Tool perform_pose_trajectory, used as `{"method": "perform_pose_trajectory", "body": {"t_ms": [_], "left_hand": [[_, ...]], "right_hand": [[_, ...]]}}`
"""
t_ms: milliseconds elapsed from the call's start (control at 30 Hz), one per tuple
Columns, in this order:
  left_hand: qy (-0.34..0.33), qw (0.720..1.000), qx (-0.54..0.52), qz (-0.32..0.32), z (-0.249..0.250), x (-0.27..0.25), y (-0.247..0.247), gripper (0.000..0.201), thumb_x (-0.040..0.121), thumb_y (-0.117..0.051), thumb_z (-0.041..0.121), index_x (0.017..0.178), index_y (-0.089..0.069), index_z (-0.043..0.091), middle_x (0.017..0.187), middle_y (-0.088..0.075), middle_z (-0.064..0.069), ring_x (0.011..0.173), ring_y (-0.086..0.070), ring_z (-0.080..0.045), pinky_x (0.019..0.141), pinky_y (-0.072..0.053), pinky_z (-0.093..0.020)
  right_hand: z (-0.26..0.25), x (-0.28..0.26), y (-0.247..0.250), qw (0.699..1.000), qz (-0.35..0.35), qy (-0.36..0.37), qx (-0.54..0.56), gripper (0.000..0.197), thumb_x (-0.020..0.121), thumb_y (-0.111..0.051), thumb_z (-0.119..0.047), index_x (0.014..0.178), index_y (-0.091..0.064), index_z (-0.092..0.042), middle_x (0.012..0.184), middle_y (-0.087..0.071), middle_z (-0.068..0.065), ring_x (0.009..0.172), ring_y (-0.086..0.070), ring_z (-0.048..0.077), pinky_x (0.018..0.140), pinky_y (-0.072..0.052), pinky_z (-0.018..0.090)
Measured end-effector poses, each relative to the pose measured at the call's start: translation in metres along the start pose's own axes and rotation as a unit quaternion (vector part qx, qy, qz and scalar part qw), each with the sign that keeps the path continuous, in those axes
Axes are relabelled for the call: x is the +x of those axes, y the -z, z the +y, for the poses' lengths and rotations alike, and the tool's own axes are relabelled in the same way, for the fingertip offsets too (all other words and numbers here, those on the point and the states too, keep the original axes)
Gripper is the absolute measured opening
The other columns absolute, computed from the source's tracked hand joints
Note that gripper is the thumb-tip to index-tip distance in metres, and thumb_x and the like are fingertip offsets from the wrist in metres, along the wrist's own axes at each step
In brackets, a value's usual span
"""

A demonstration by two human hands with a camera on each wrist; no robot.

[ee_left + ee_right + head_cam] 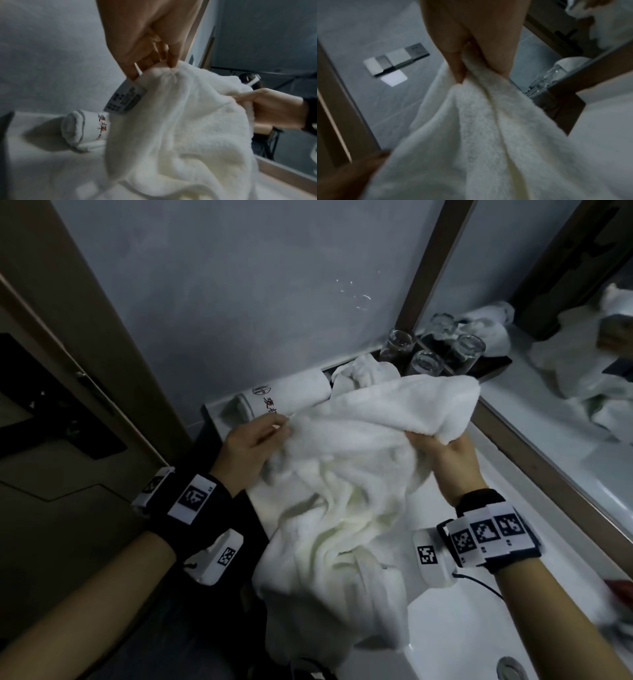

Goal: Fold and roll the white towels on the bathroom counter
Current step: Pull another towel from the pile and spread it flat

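Note:
A large crumpled white towel [342, 501] hangs between both hands above the white counter [462, 628]. My left hand [255, 440] pinches its left upper edge; in the left wrist view the fingers [150, 56] hold the cloth [180, 128] by a grey care label [125, 100]. My right hand [442, 455] grips the right upper edge, thumb and fingers [458, 65] squeezing a fold of the towel [479, 142]. A rolled white towel [291, 395] with red and dark lettering lies on the counter behind, seen too as a roll [85, 128] in the left wrist view.
Another loose white towel [363, 371] lies behind the held one. Several upturned glasses [428, 364] stand on a dark tray [493, 368] at the back by the mirror [565, 337]. A sink drain [512, 669] is at lower right. A wooden door frame [68, 354] stands left.

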State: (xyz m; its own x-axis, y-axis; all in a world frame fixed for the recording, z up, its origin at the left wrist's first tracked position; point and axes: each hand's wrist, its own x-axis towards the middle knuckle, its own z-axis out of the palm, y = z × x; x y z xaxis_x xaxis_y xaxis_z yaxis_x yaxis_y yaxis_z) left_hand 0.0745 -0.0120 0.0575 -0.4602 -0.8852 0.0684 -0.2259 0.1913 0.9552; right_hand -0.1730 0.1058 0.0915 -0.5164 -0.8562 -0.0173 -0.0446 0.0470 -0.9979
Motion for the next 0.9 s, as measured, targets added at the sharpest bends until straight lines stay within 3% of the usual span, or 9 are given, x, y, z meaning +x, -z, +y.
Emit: {"method": "perform_pose_trajectory", "body": {"t_ms": [100,133,200,267,400,533,733,800,900], "left_hand": [[-0.012,0.995,0.077,-0.056,0.003,0.003,0.006,0.016,0.074,-0.071,0.037,0.081,-0.058,0.042,0.072,-0.055,0.002,0.059,-0.045,-0.003,0.056,-0.037,-0.011],[-0.001,0.99,0.104,-0.098,0.004,0.005,0.011,0.032,0.06,-0.079,0.043,0.083,-0.058,0.046,0.08,-0.06,0.007,0.066,-0.051,0.003,0.062,-0.039,-0.007],[0.023,0.963,0.193,-0.188,0.006,0.011,0.021,0.06,0.042,-0.087,0.039,0.093,-0.057,0.045,0.095,-0.063,0.012,0.085,-0.055,0.005,0.078,-0.042,-0.009],[0.043,0.93,0.277,-0.235,0.01,0.021,0.033,0.055,0.056,-0.084,0.022,0.105,-0.061,0.031,0.101,-0.066,0.0,0.096,-0.059,-0.013,0.088,-0.044,-0.026],[-0.042,0.925,0.359,-0.121,0.034,0.058,0.051,0.025,0.078,-0.067,0.005,0.103,-0.068,0.006,0.11,-0.065,-0.017,0.106,-0.059,-0.031,0.09,-0.04,-0.032],[-0.138,0.908,0.395,0.005,0.056,0.097,0.05,0.031,0.08,-0.048,0.008,0.106,-0.064,0.004,0.11,-0.056,-0.027,0.102,-0.055,-0.04,0.091,-0.042,-0.045],[-0.018,0.921,0.386,0.043,0.006,0.076,0.021,0.056,0.07,-0.066,0.001,0.123,-0.048,0.003,0.129,-0.035,-0.025,0.117,-0.038,-0.04,0.103,-0.033,-0.043],[0.026,0.924,0.38,0.012,-0.023,0.049,0.013,0.059,0.071,-0.069,0.006,0.125,-0.045,0.001,0.13,-0.033,-0.026,0.121,-0.034,-0.039,0.105,-0.028,-0.041],[0.079,0.913,0.396,-0.055,-0.058,0.004,-0.002,0.06,0.074,-0.069,0.014,0.127,-0.042,0.002,0.132,-0.031,-0.022,0.122,-0.034,-0.035,0.102,-0.033,-0.039]], "right_hand": [[0.009,0.011,0.008,0.985,0.056,0.013,-0.161,0.012,0.08,-0.067,-0.008,0.089,-0.063,-0.002,0.091,-0.069,0.014,0.088,-0.065,0.023,0.071,-0.049,0.031],[0.013,0.014,0.011,0.978,0.062,0.01,-0.198,0.013,0.08,-0.068,-0.008,0.088,-0.062,-0.001,0.089,-0.068,0.014,0.089,-0.064,0.028,0.072,-0.047,0.031],[0.02,0.021,0.015,0.962,0.068,0.002,-0.263,0.015,0.079,-0.068,-0.01,0.088,-0.062,0.001,0.088,-0.067,0.013,0.089,-0.062,0.03,0.075,-0.048,0.034],[0.025,0.027,0.017,0.954,0.068,-0.009,-0.292,0.018,0.079,-0.068,-0.01,0.087,-0.062,0.004,0.087,-0.067,0.017,0.087,-0.061,0.033,0.076,-0.049,0.039],[0.026,0.045,0.011,0.951,0.039,-0.028,-0.306,0.018,0.08,-0.069,-0.013,0.091,-0.063,-0.001,0.086,-0.063,0.009,0.086,-0.059,0.026,0.072,-0.041,0.029],[0.02,0.07,-0.01,0.954,0.041,0.003,-0.296,0.021,0.083,-0.067,-0.014,0.099,-0.061,-0.002,0.094,-0.063,0.008,0.094,-0.059,0.026,0.075,-0.041,0.028],[0.04,0.07,-0.012,0.926,-0.007,-0.117,-0.358,0.078,0.077,-0.072,-0.037,0.135,-0.033,-0.003,0.133,-0.044,0.019,0.12,-0.045,0.032,0.093,-0.036,0.032],[0.053,0.051,-0.009,0.921,-0.024,-0.15,-0.36,0.084,0.079,-0.07,-0.039,0.141,-0.026,-0.005,0.14,-0.038,0.02,0.126,-0.041,0.032,0.101,-0.035,0.036],[0.072,0.015,-0.007,0.917,-0.076,-0.176,-0.349,0.081,0.079,-0.068,-0.04,0.141,-0.028,-0.008,0.138,-0.039,0.018,0.121,-0.046,0.027,0.096,-0.038,0.032]]}}
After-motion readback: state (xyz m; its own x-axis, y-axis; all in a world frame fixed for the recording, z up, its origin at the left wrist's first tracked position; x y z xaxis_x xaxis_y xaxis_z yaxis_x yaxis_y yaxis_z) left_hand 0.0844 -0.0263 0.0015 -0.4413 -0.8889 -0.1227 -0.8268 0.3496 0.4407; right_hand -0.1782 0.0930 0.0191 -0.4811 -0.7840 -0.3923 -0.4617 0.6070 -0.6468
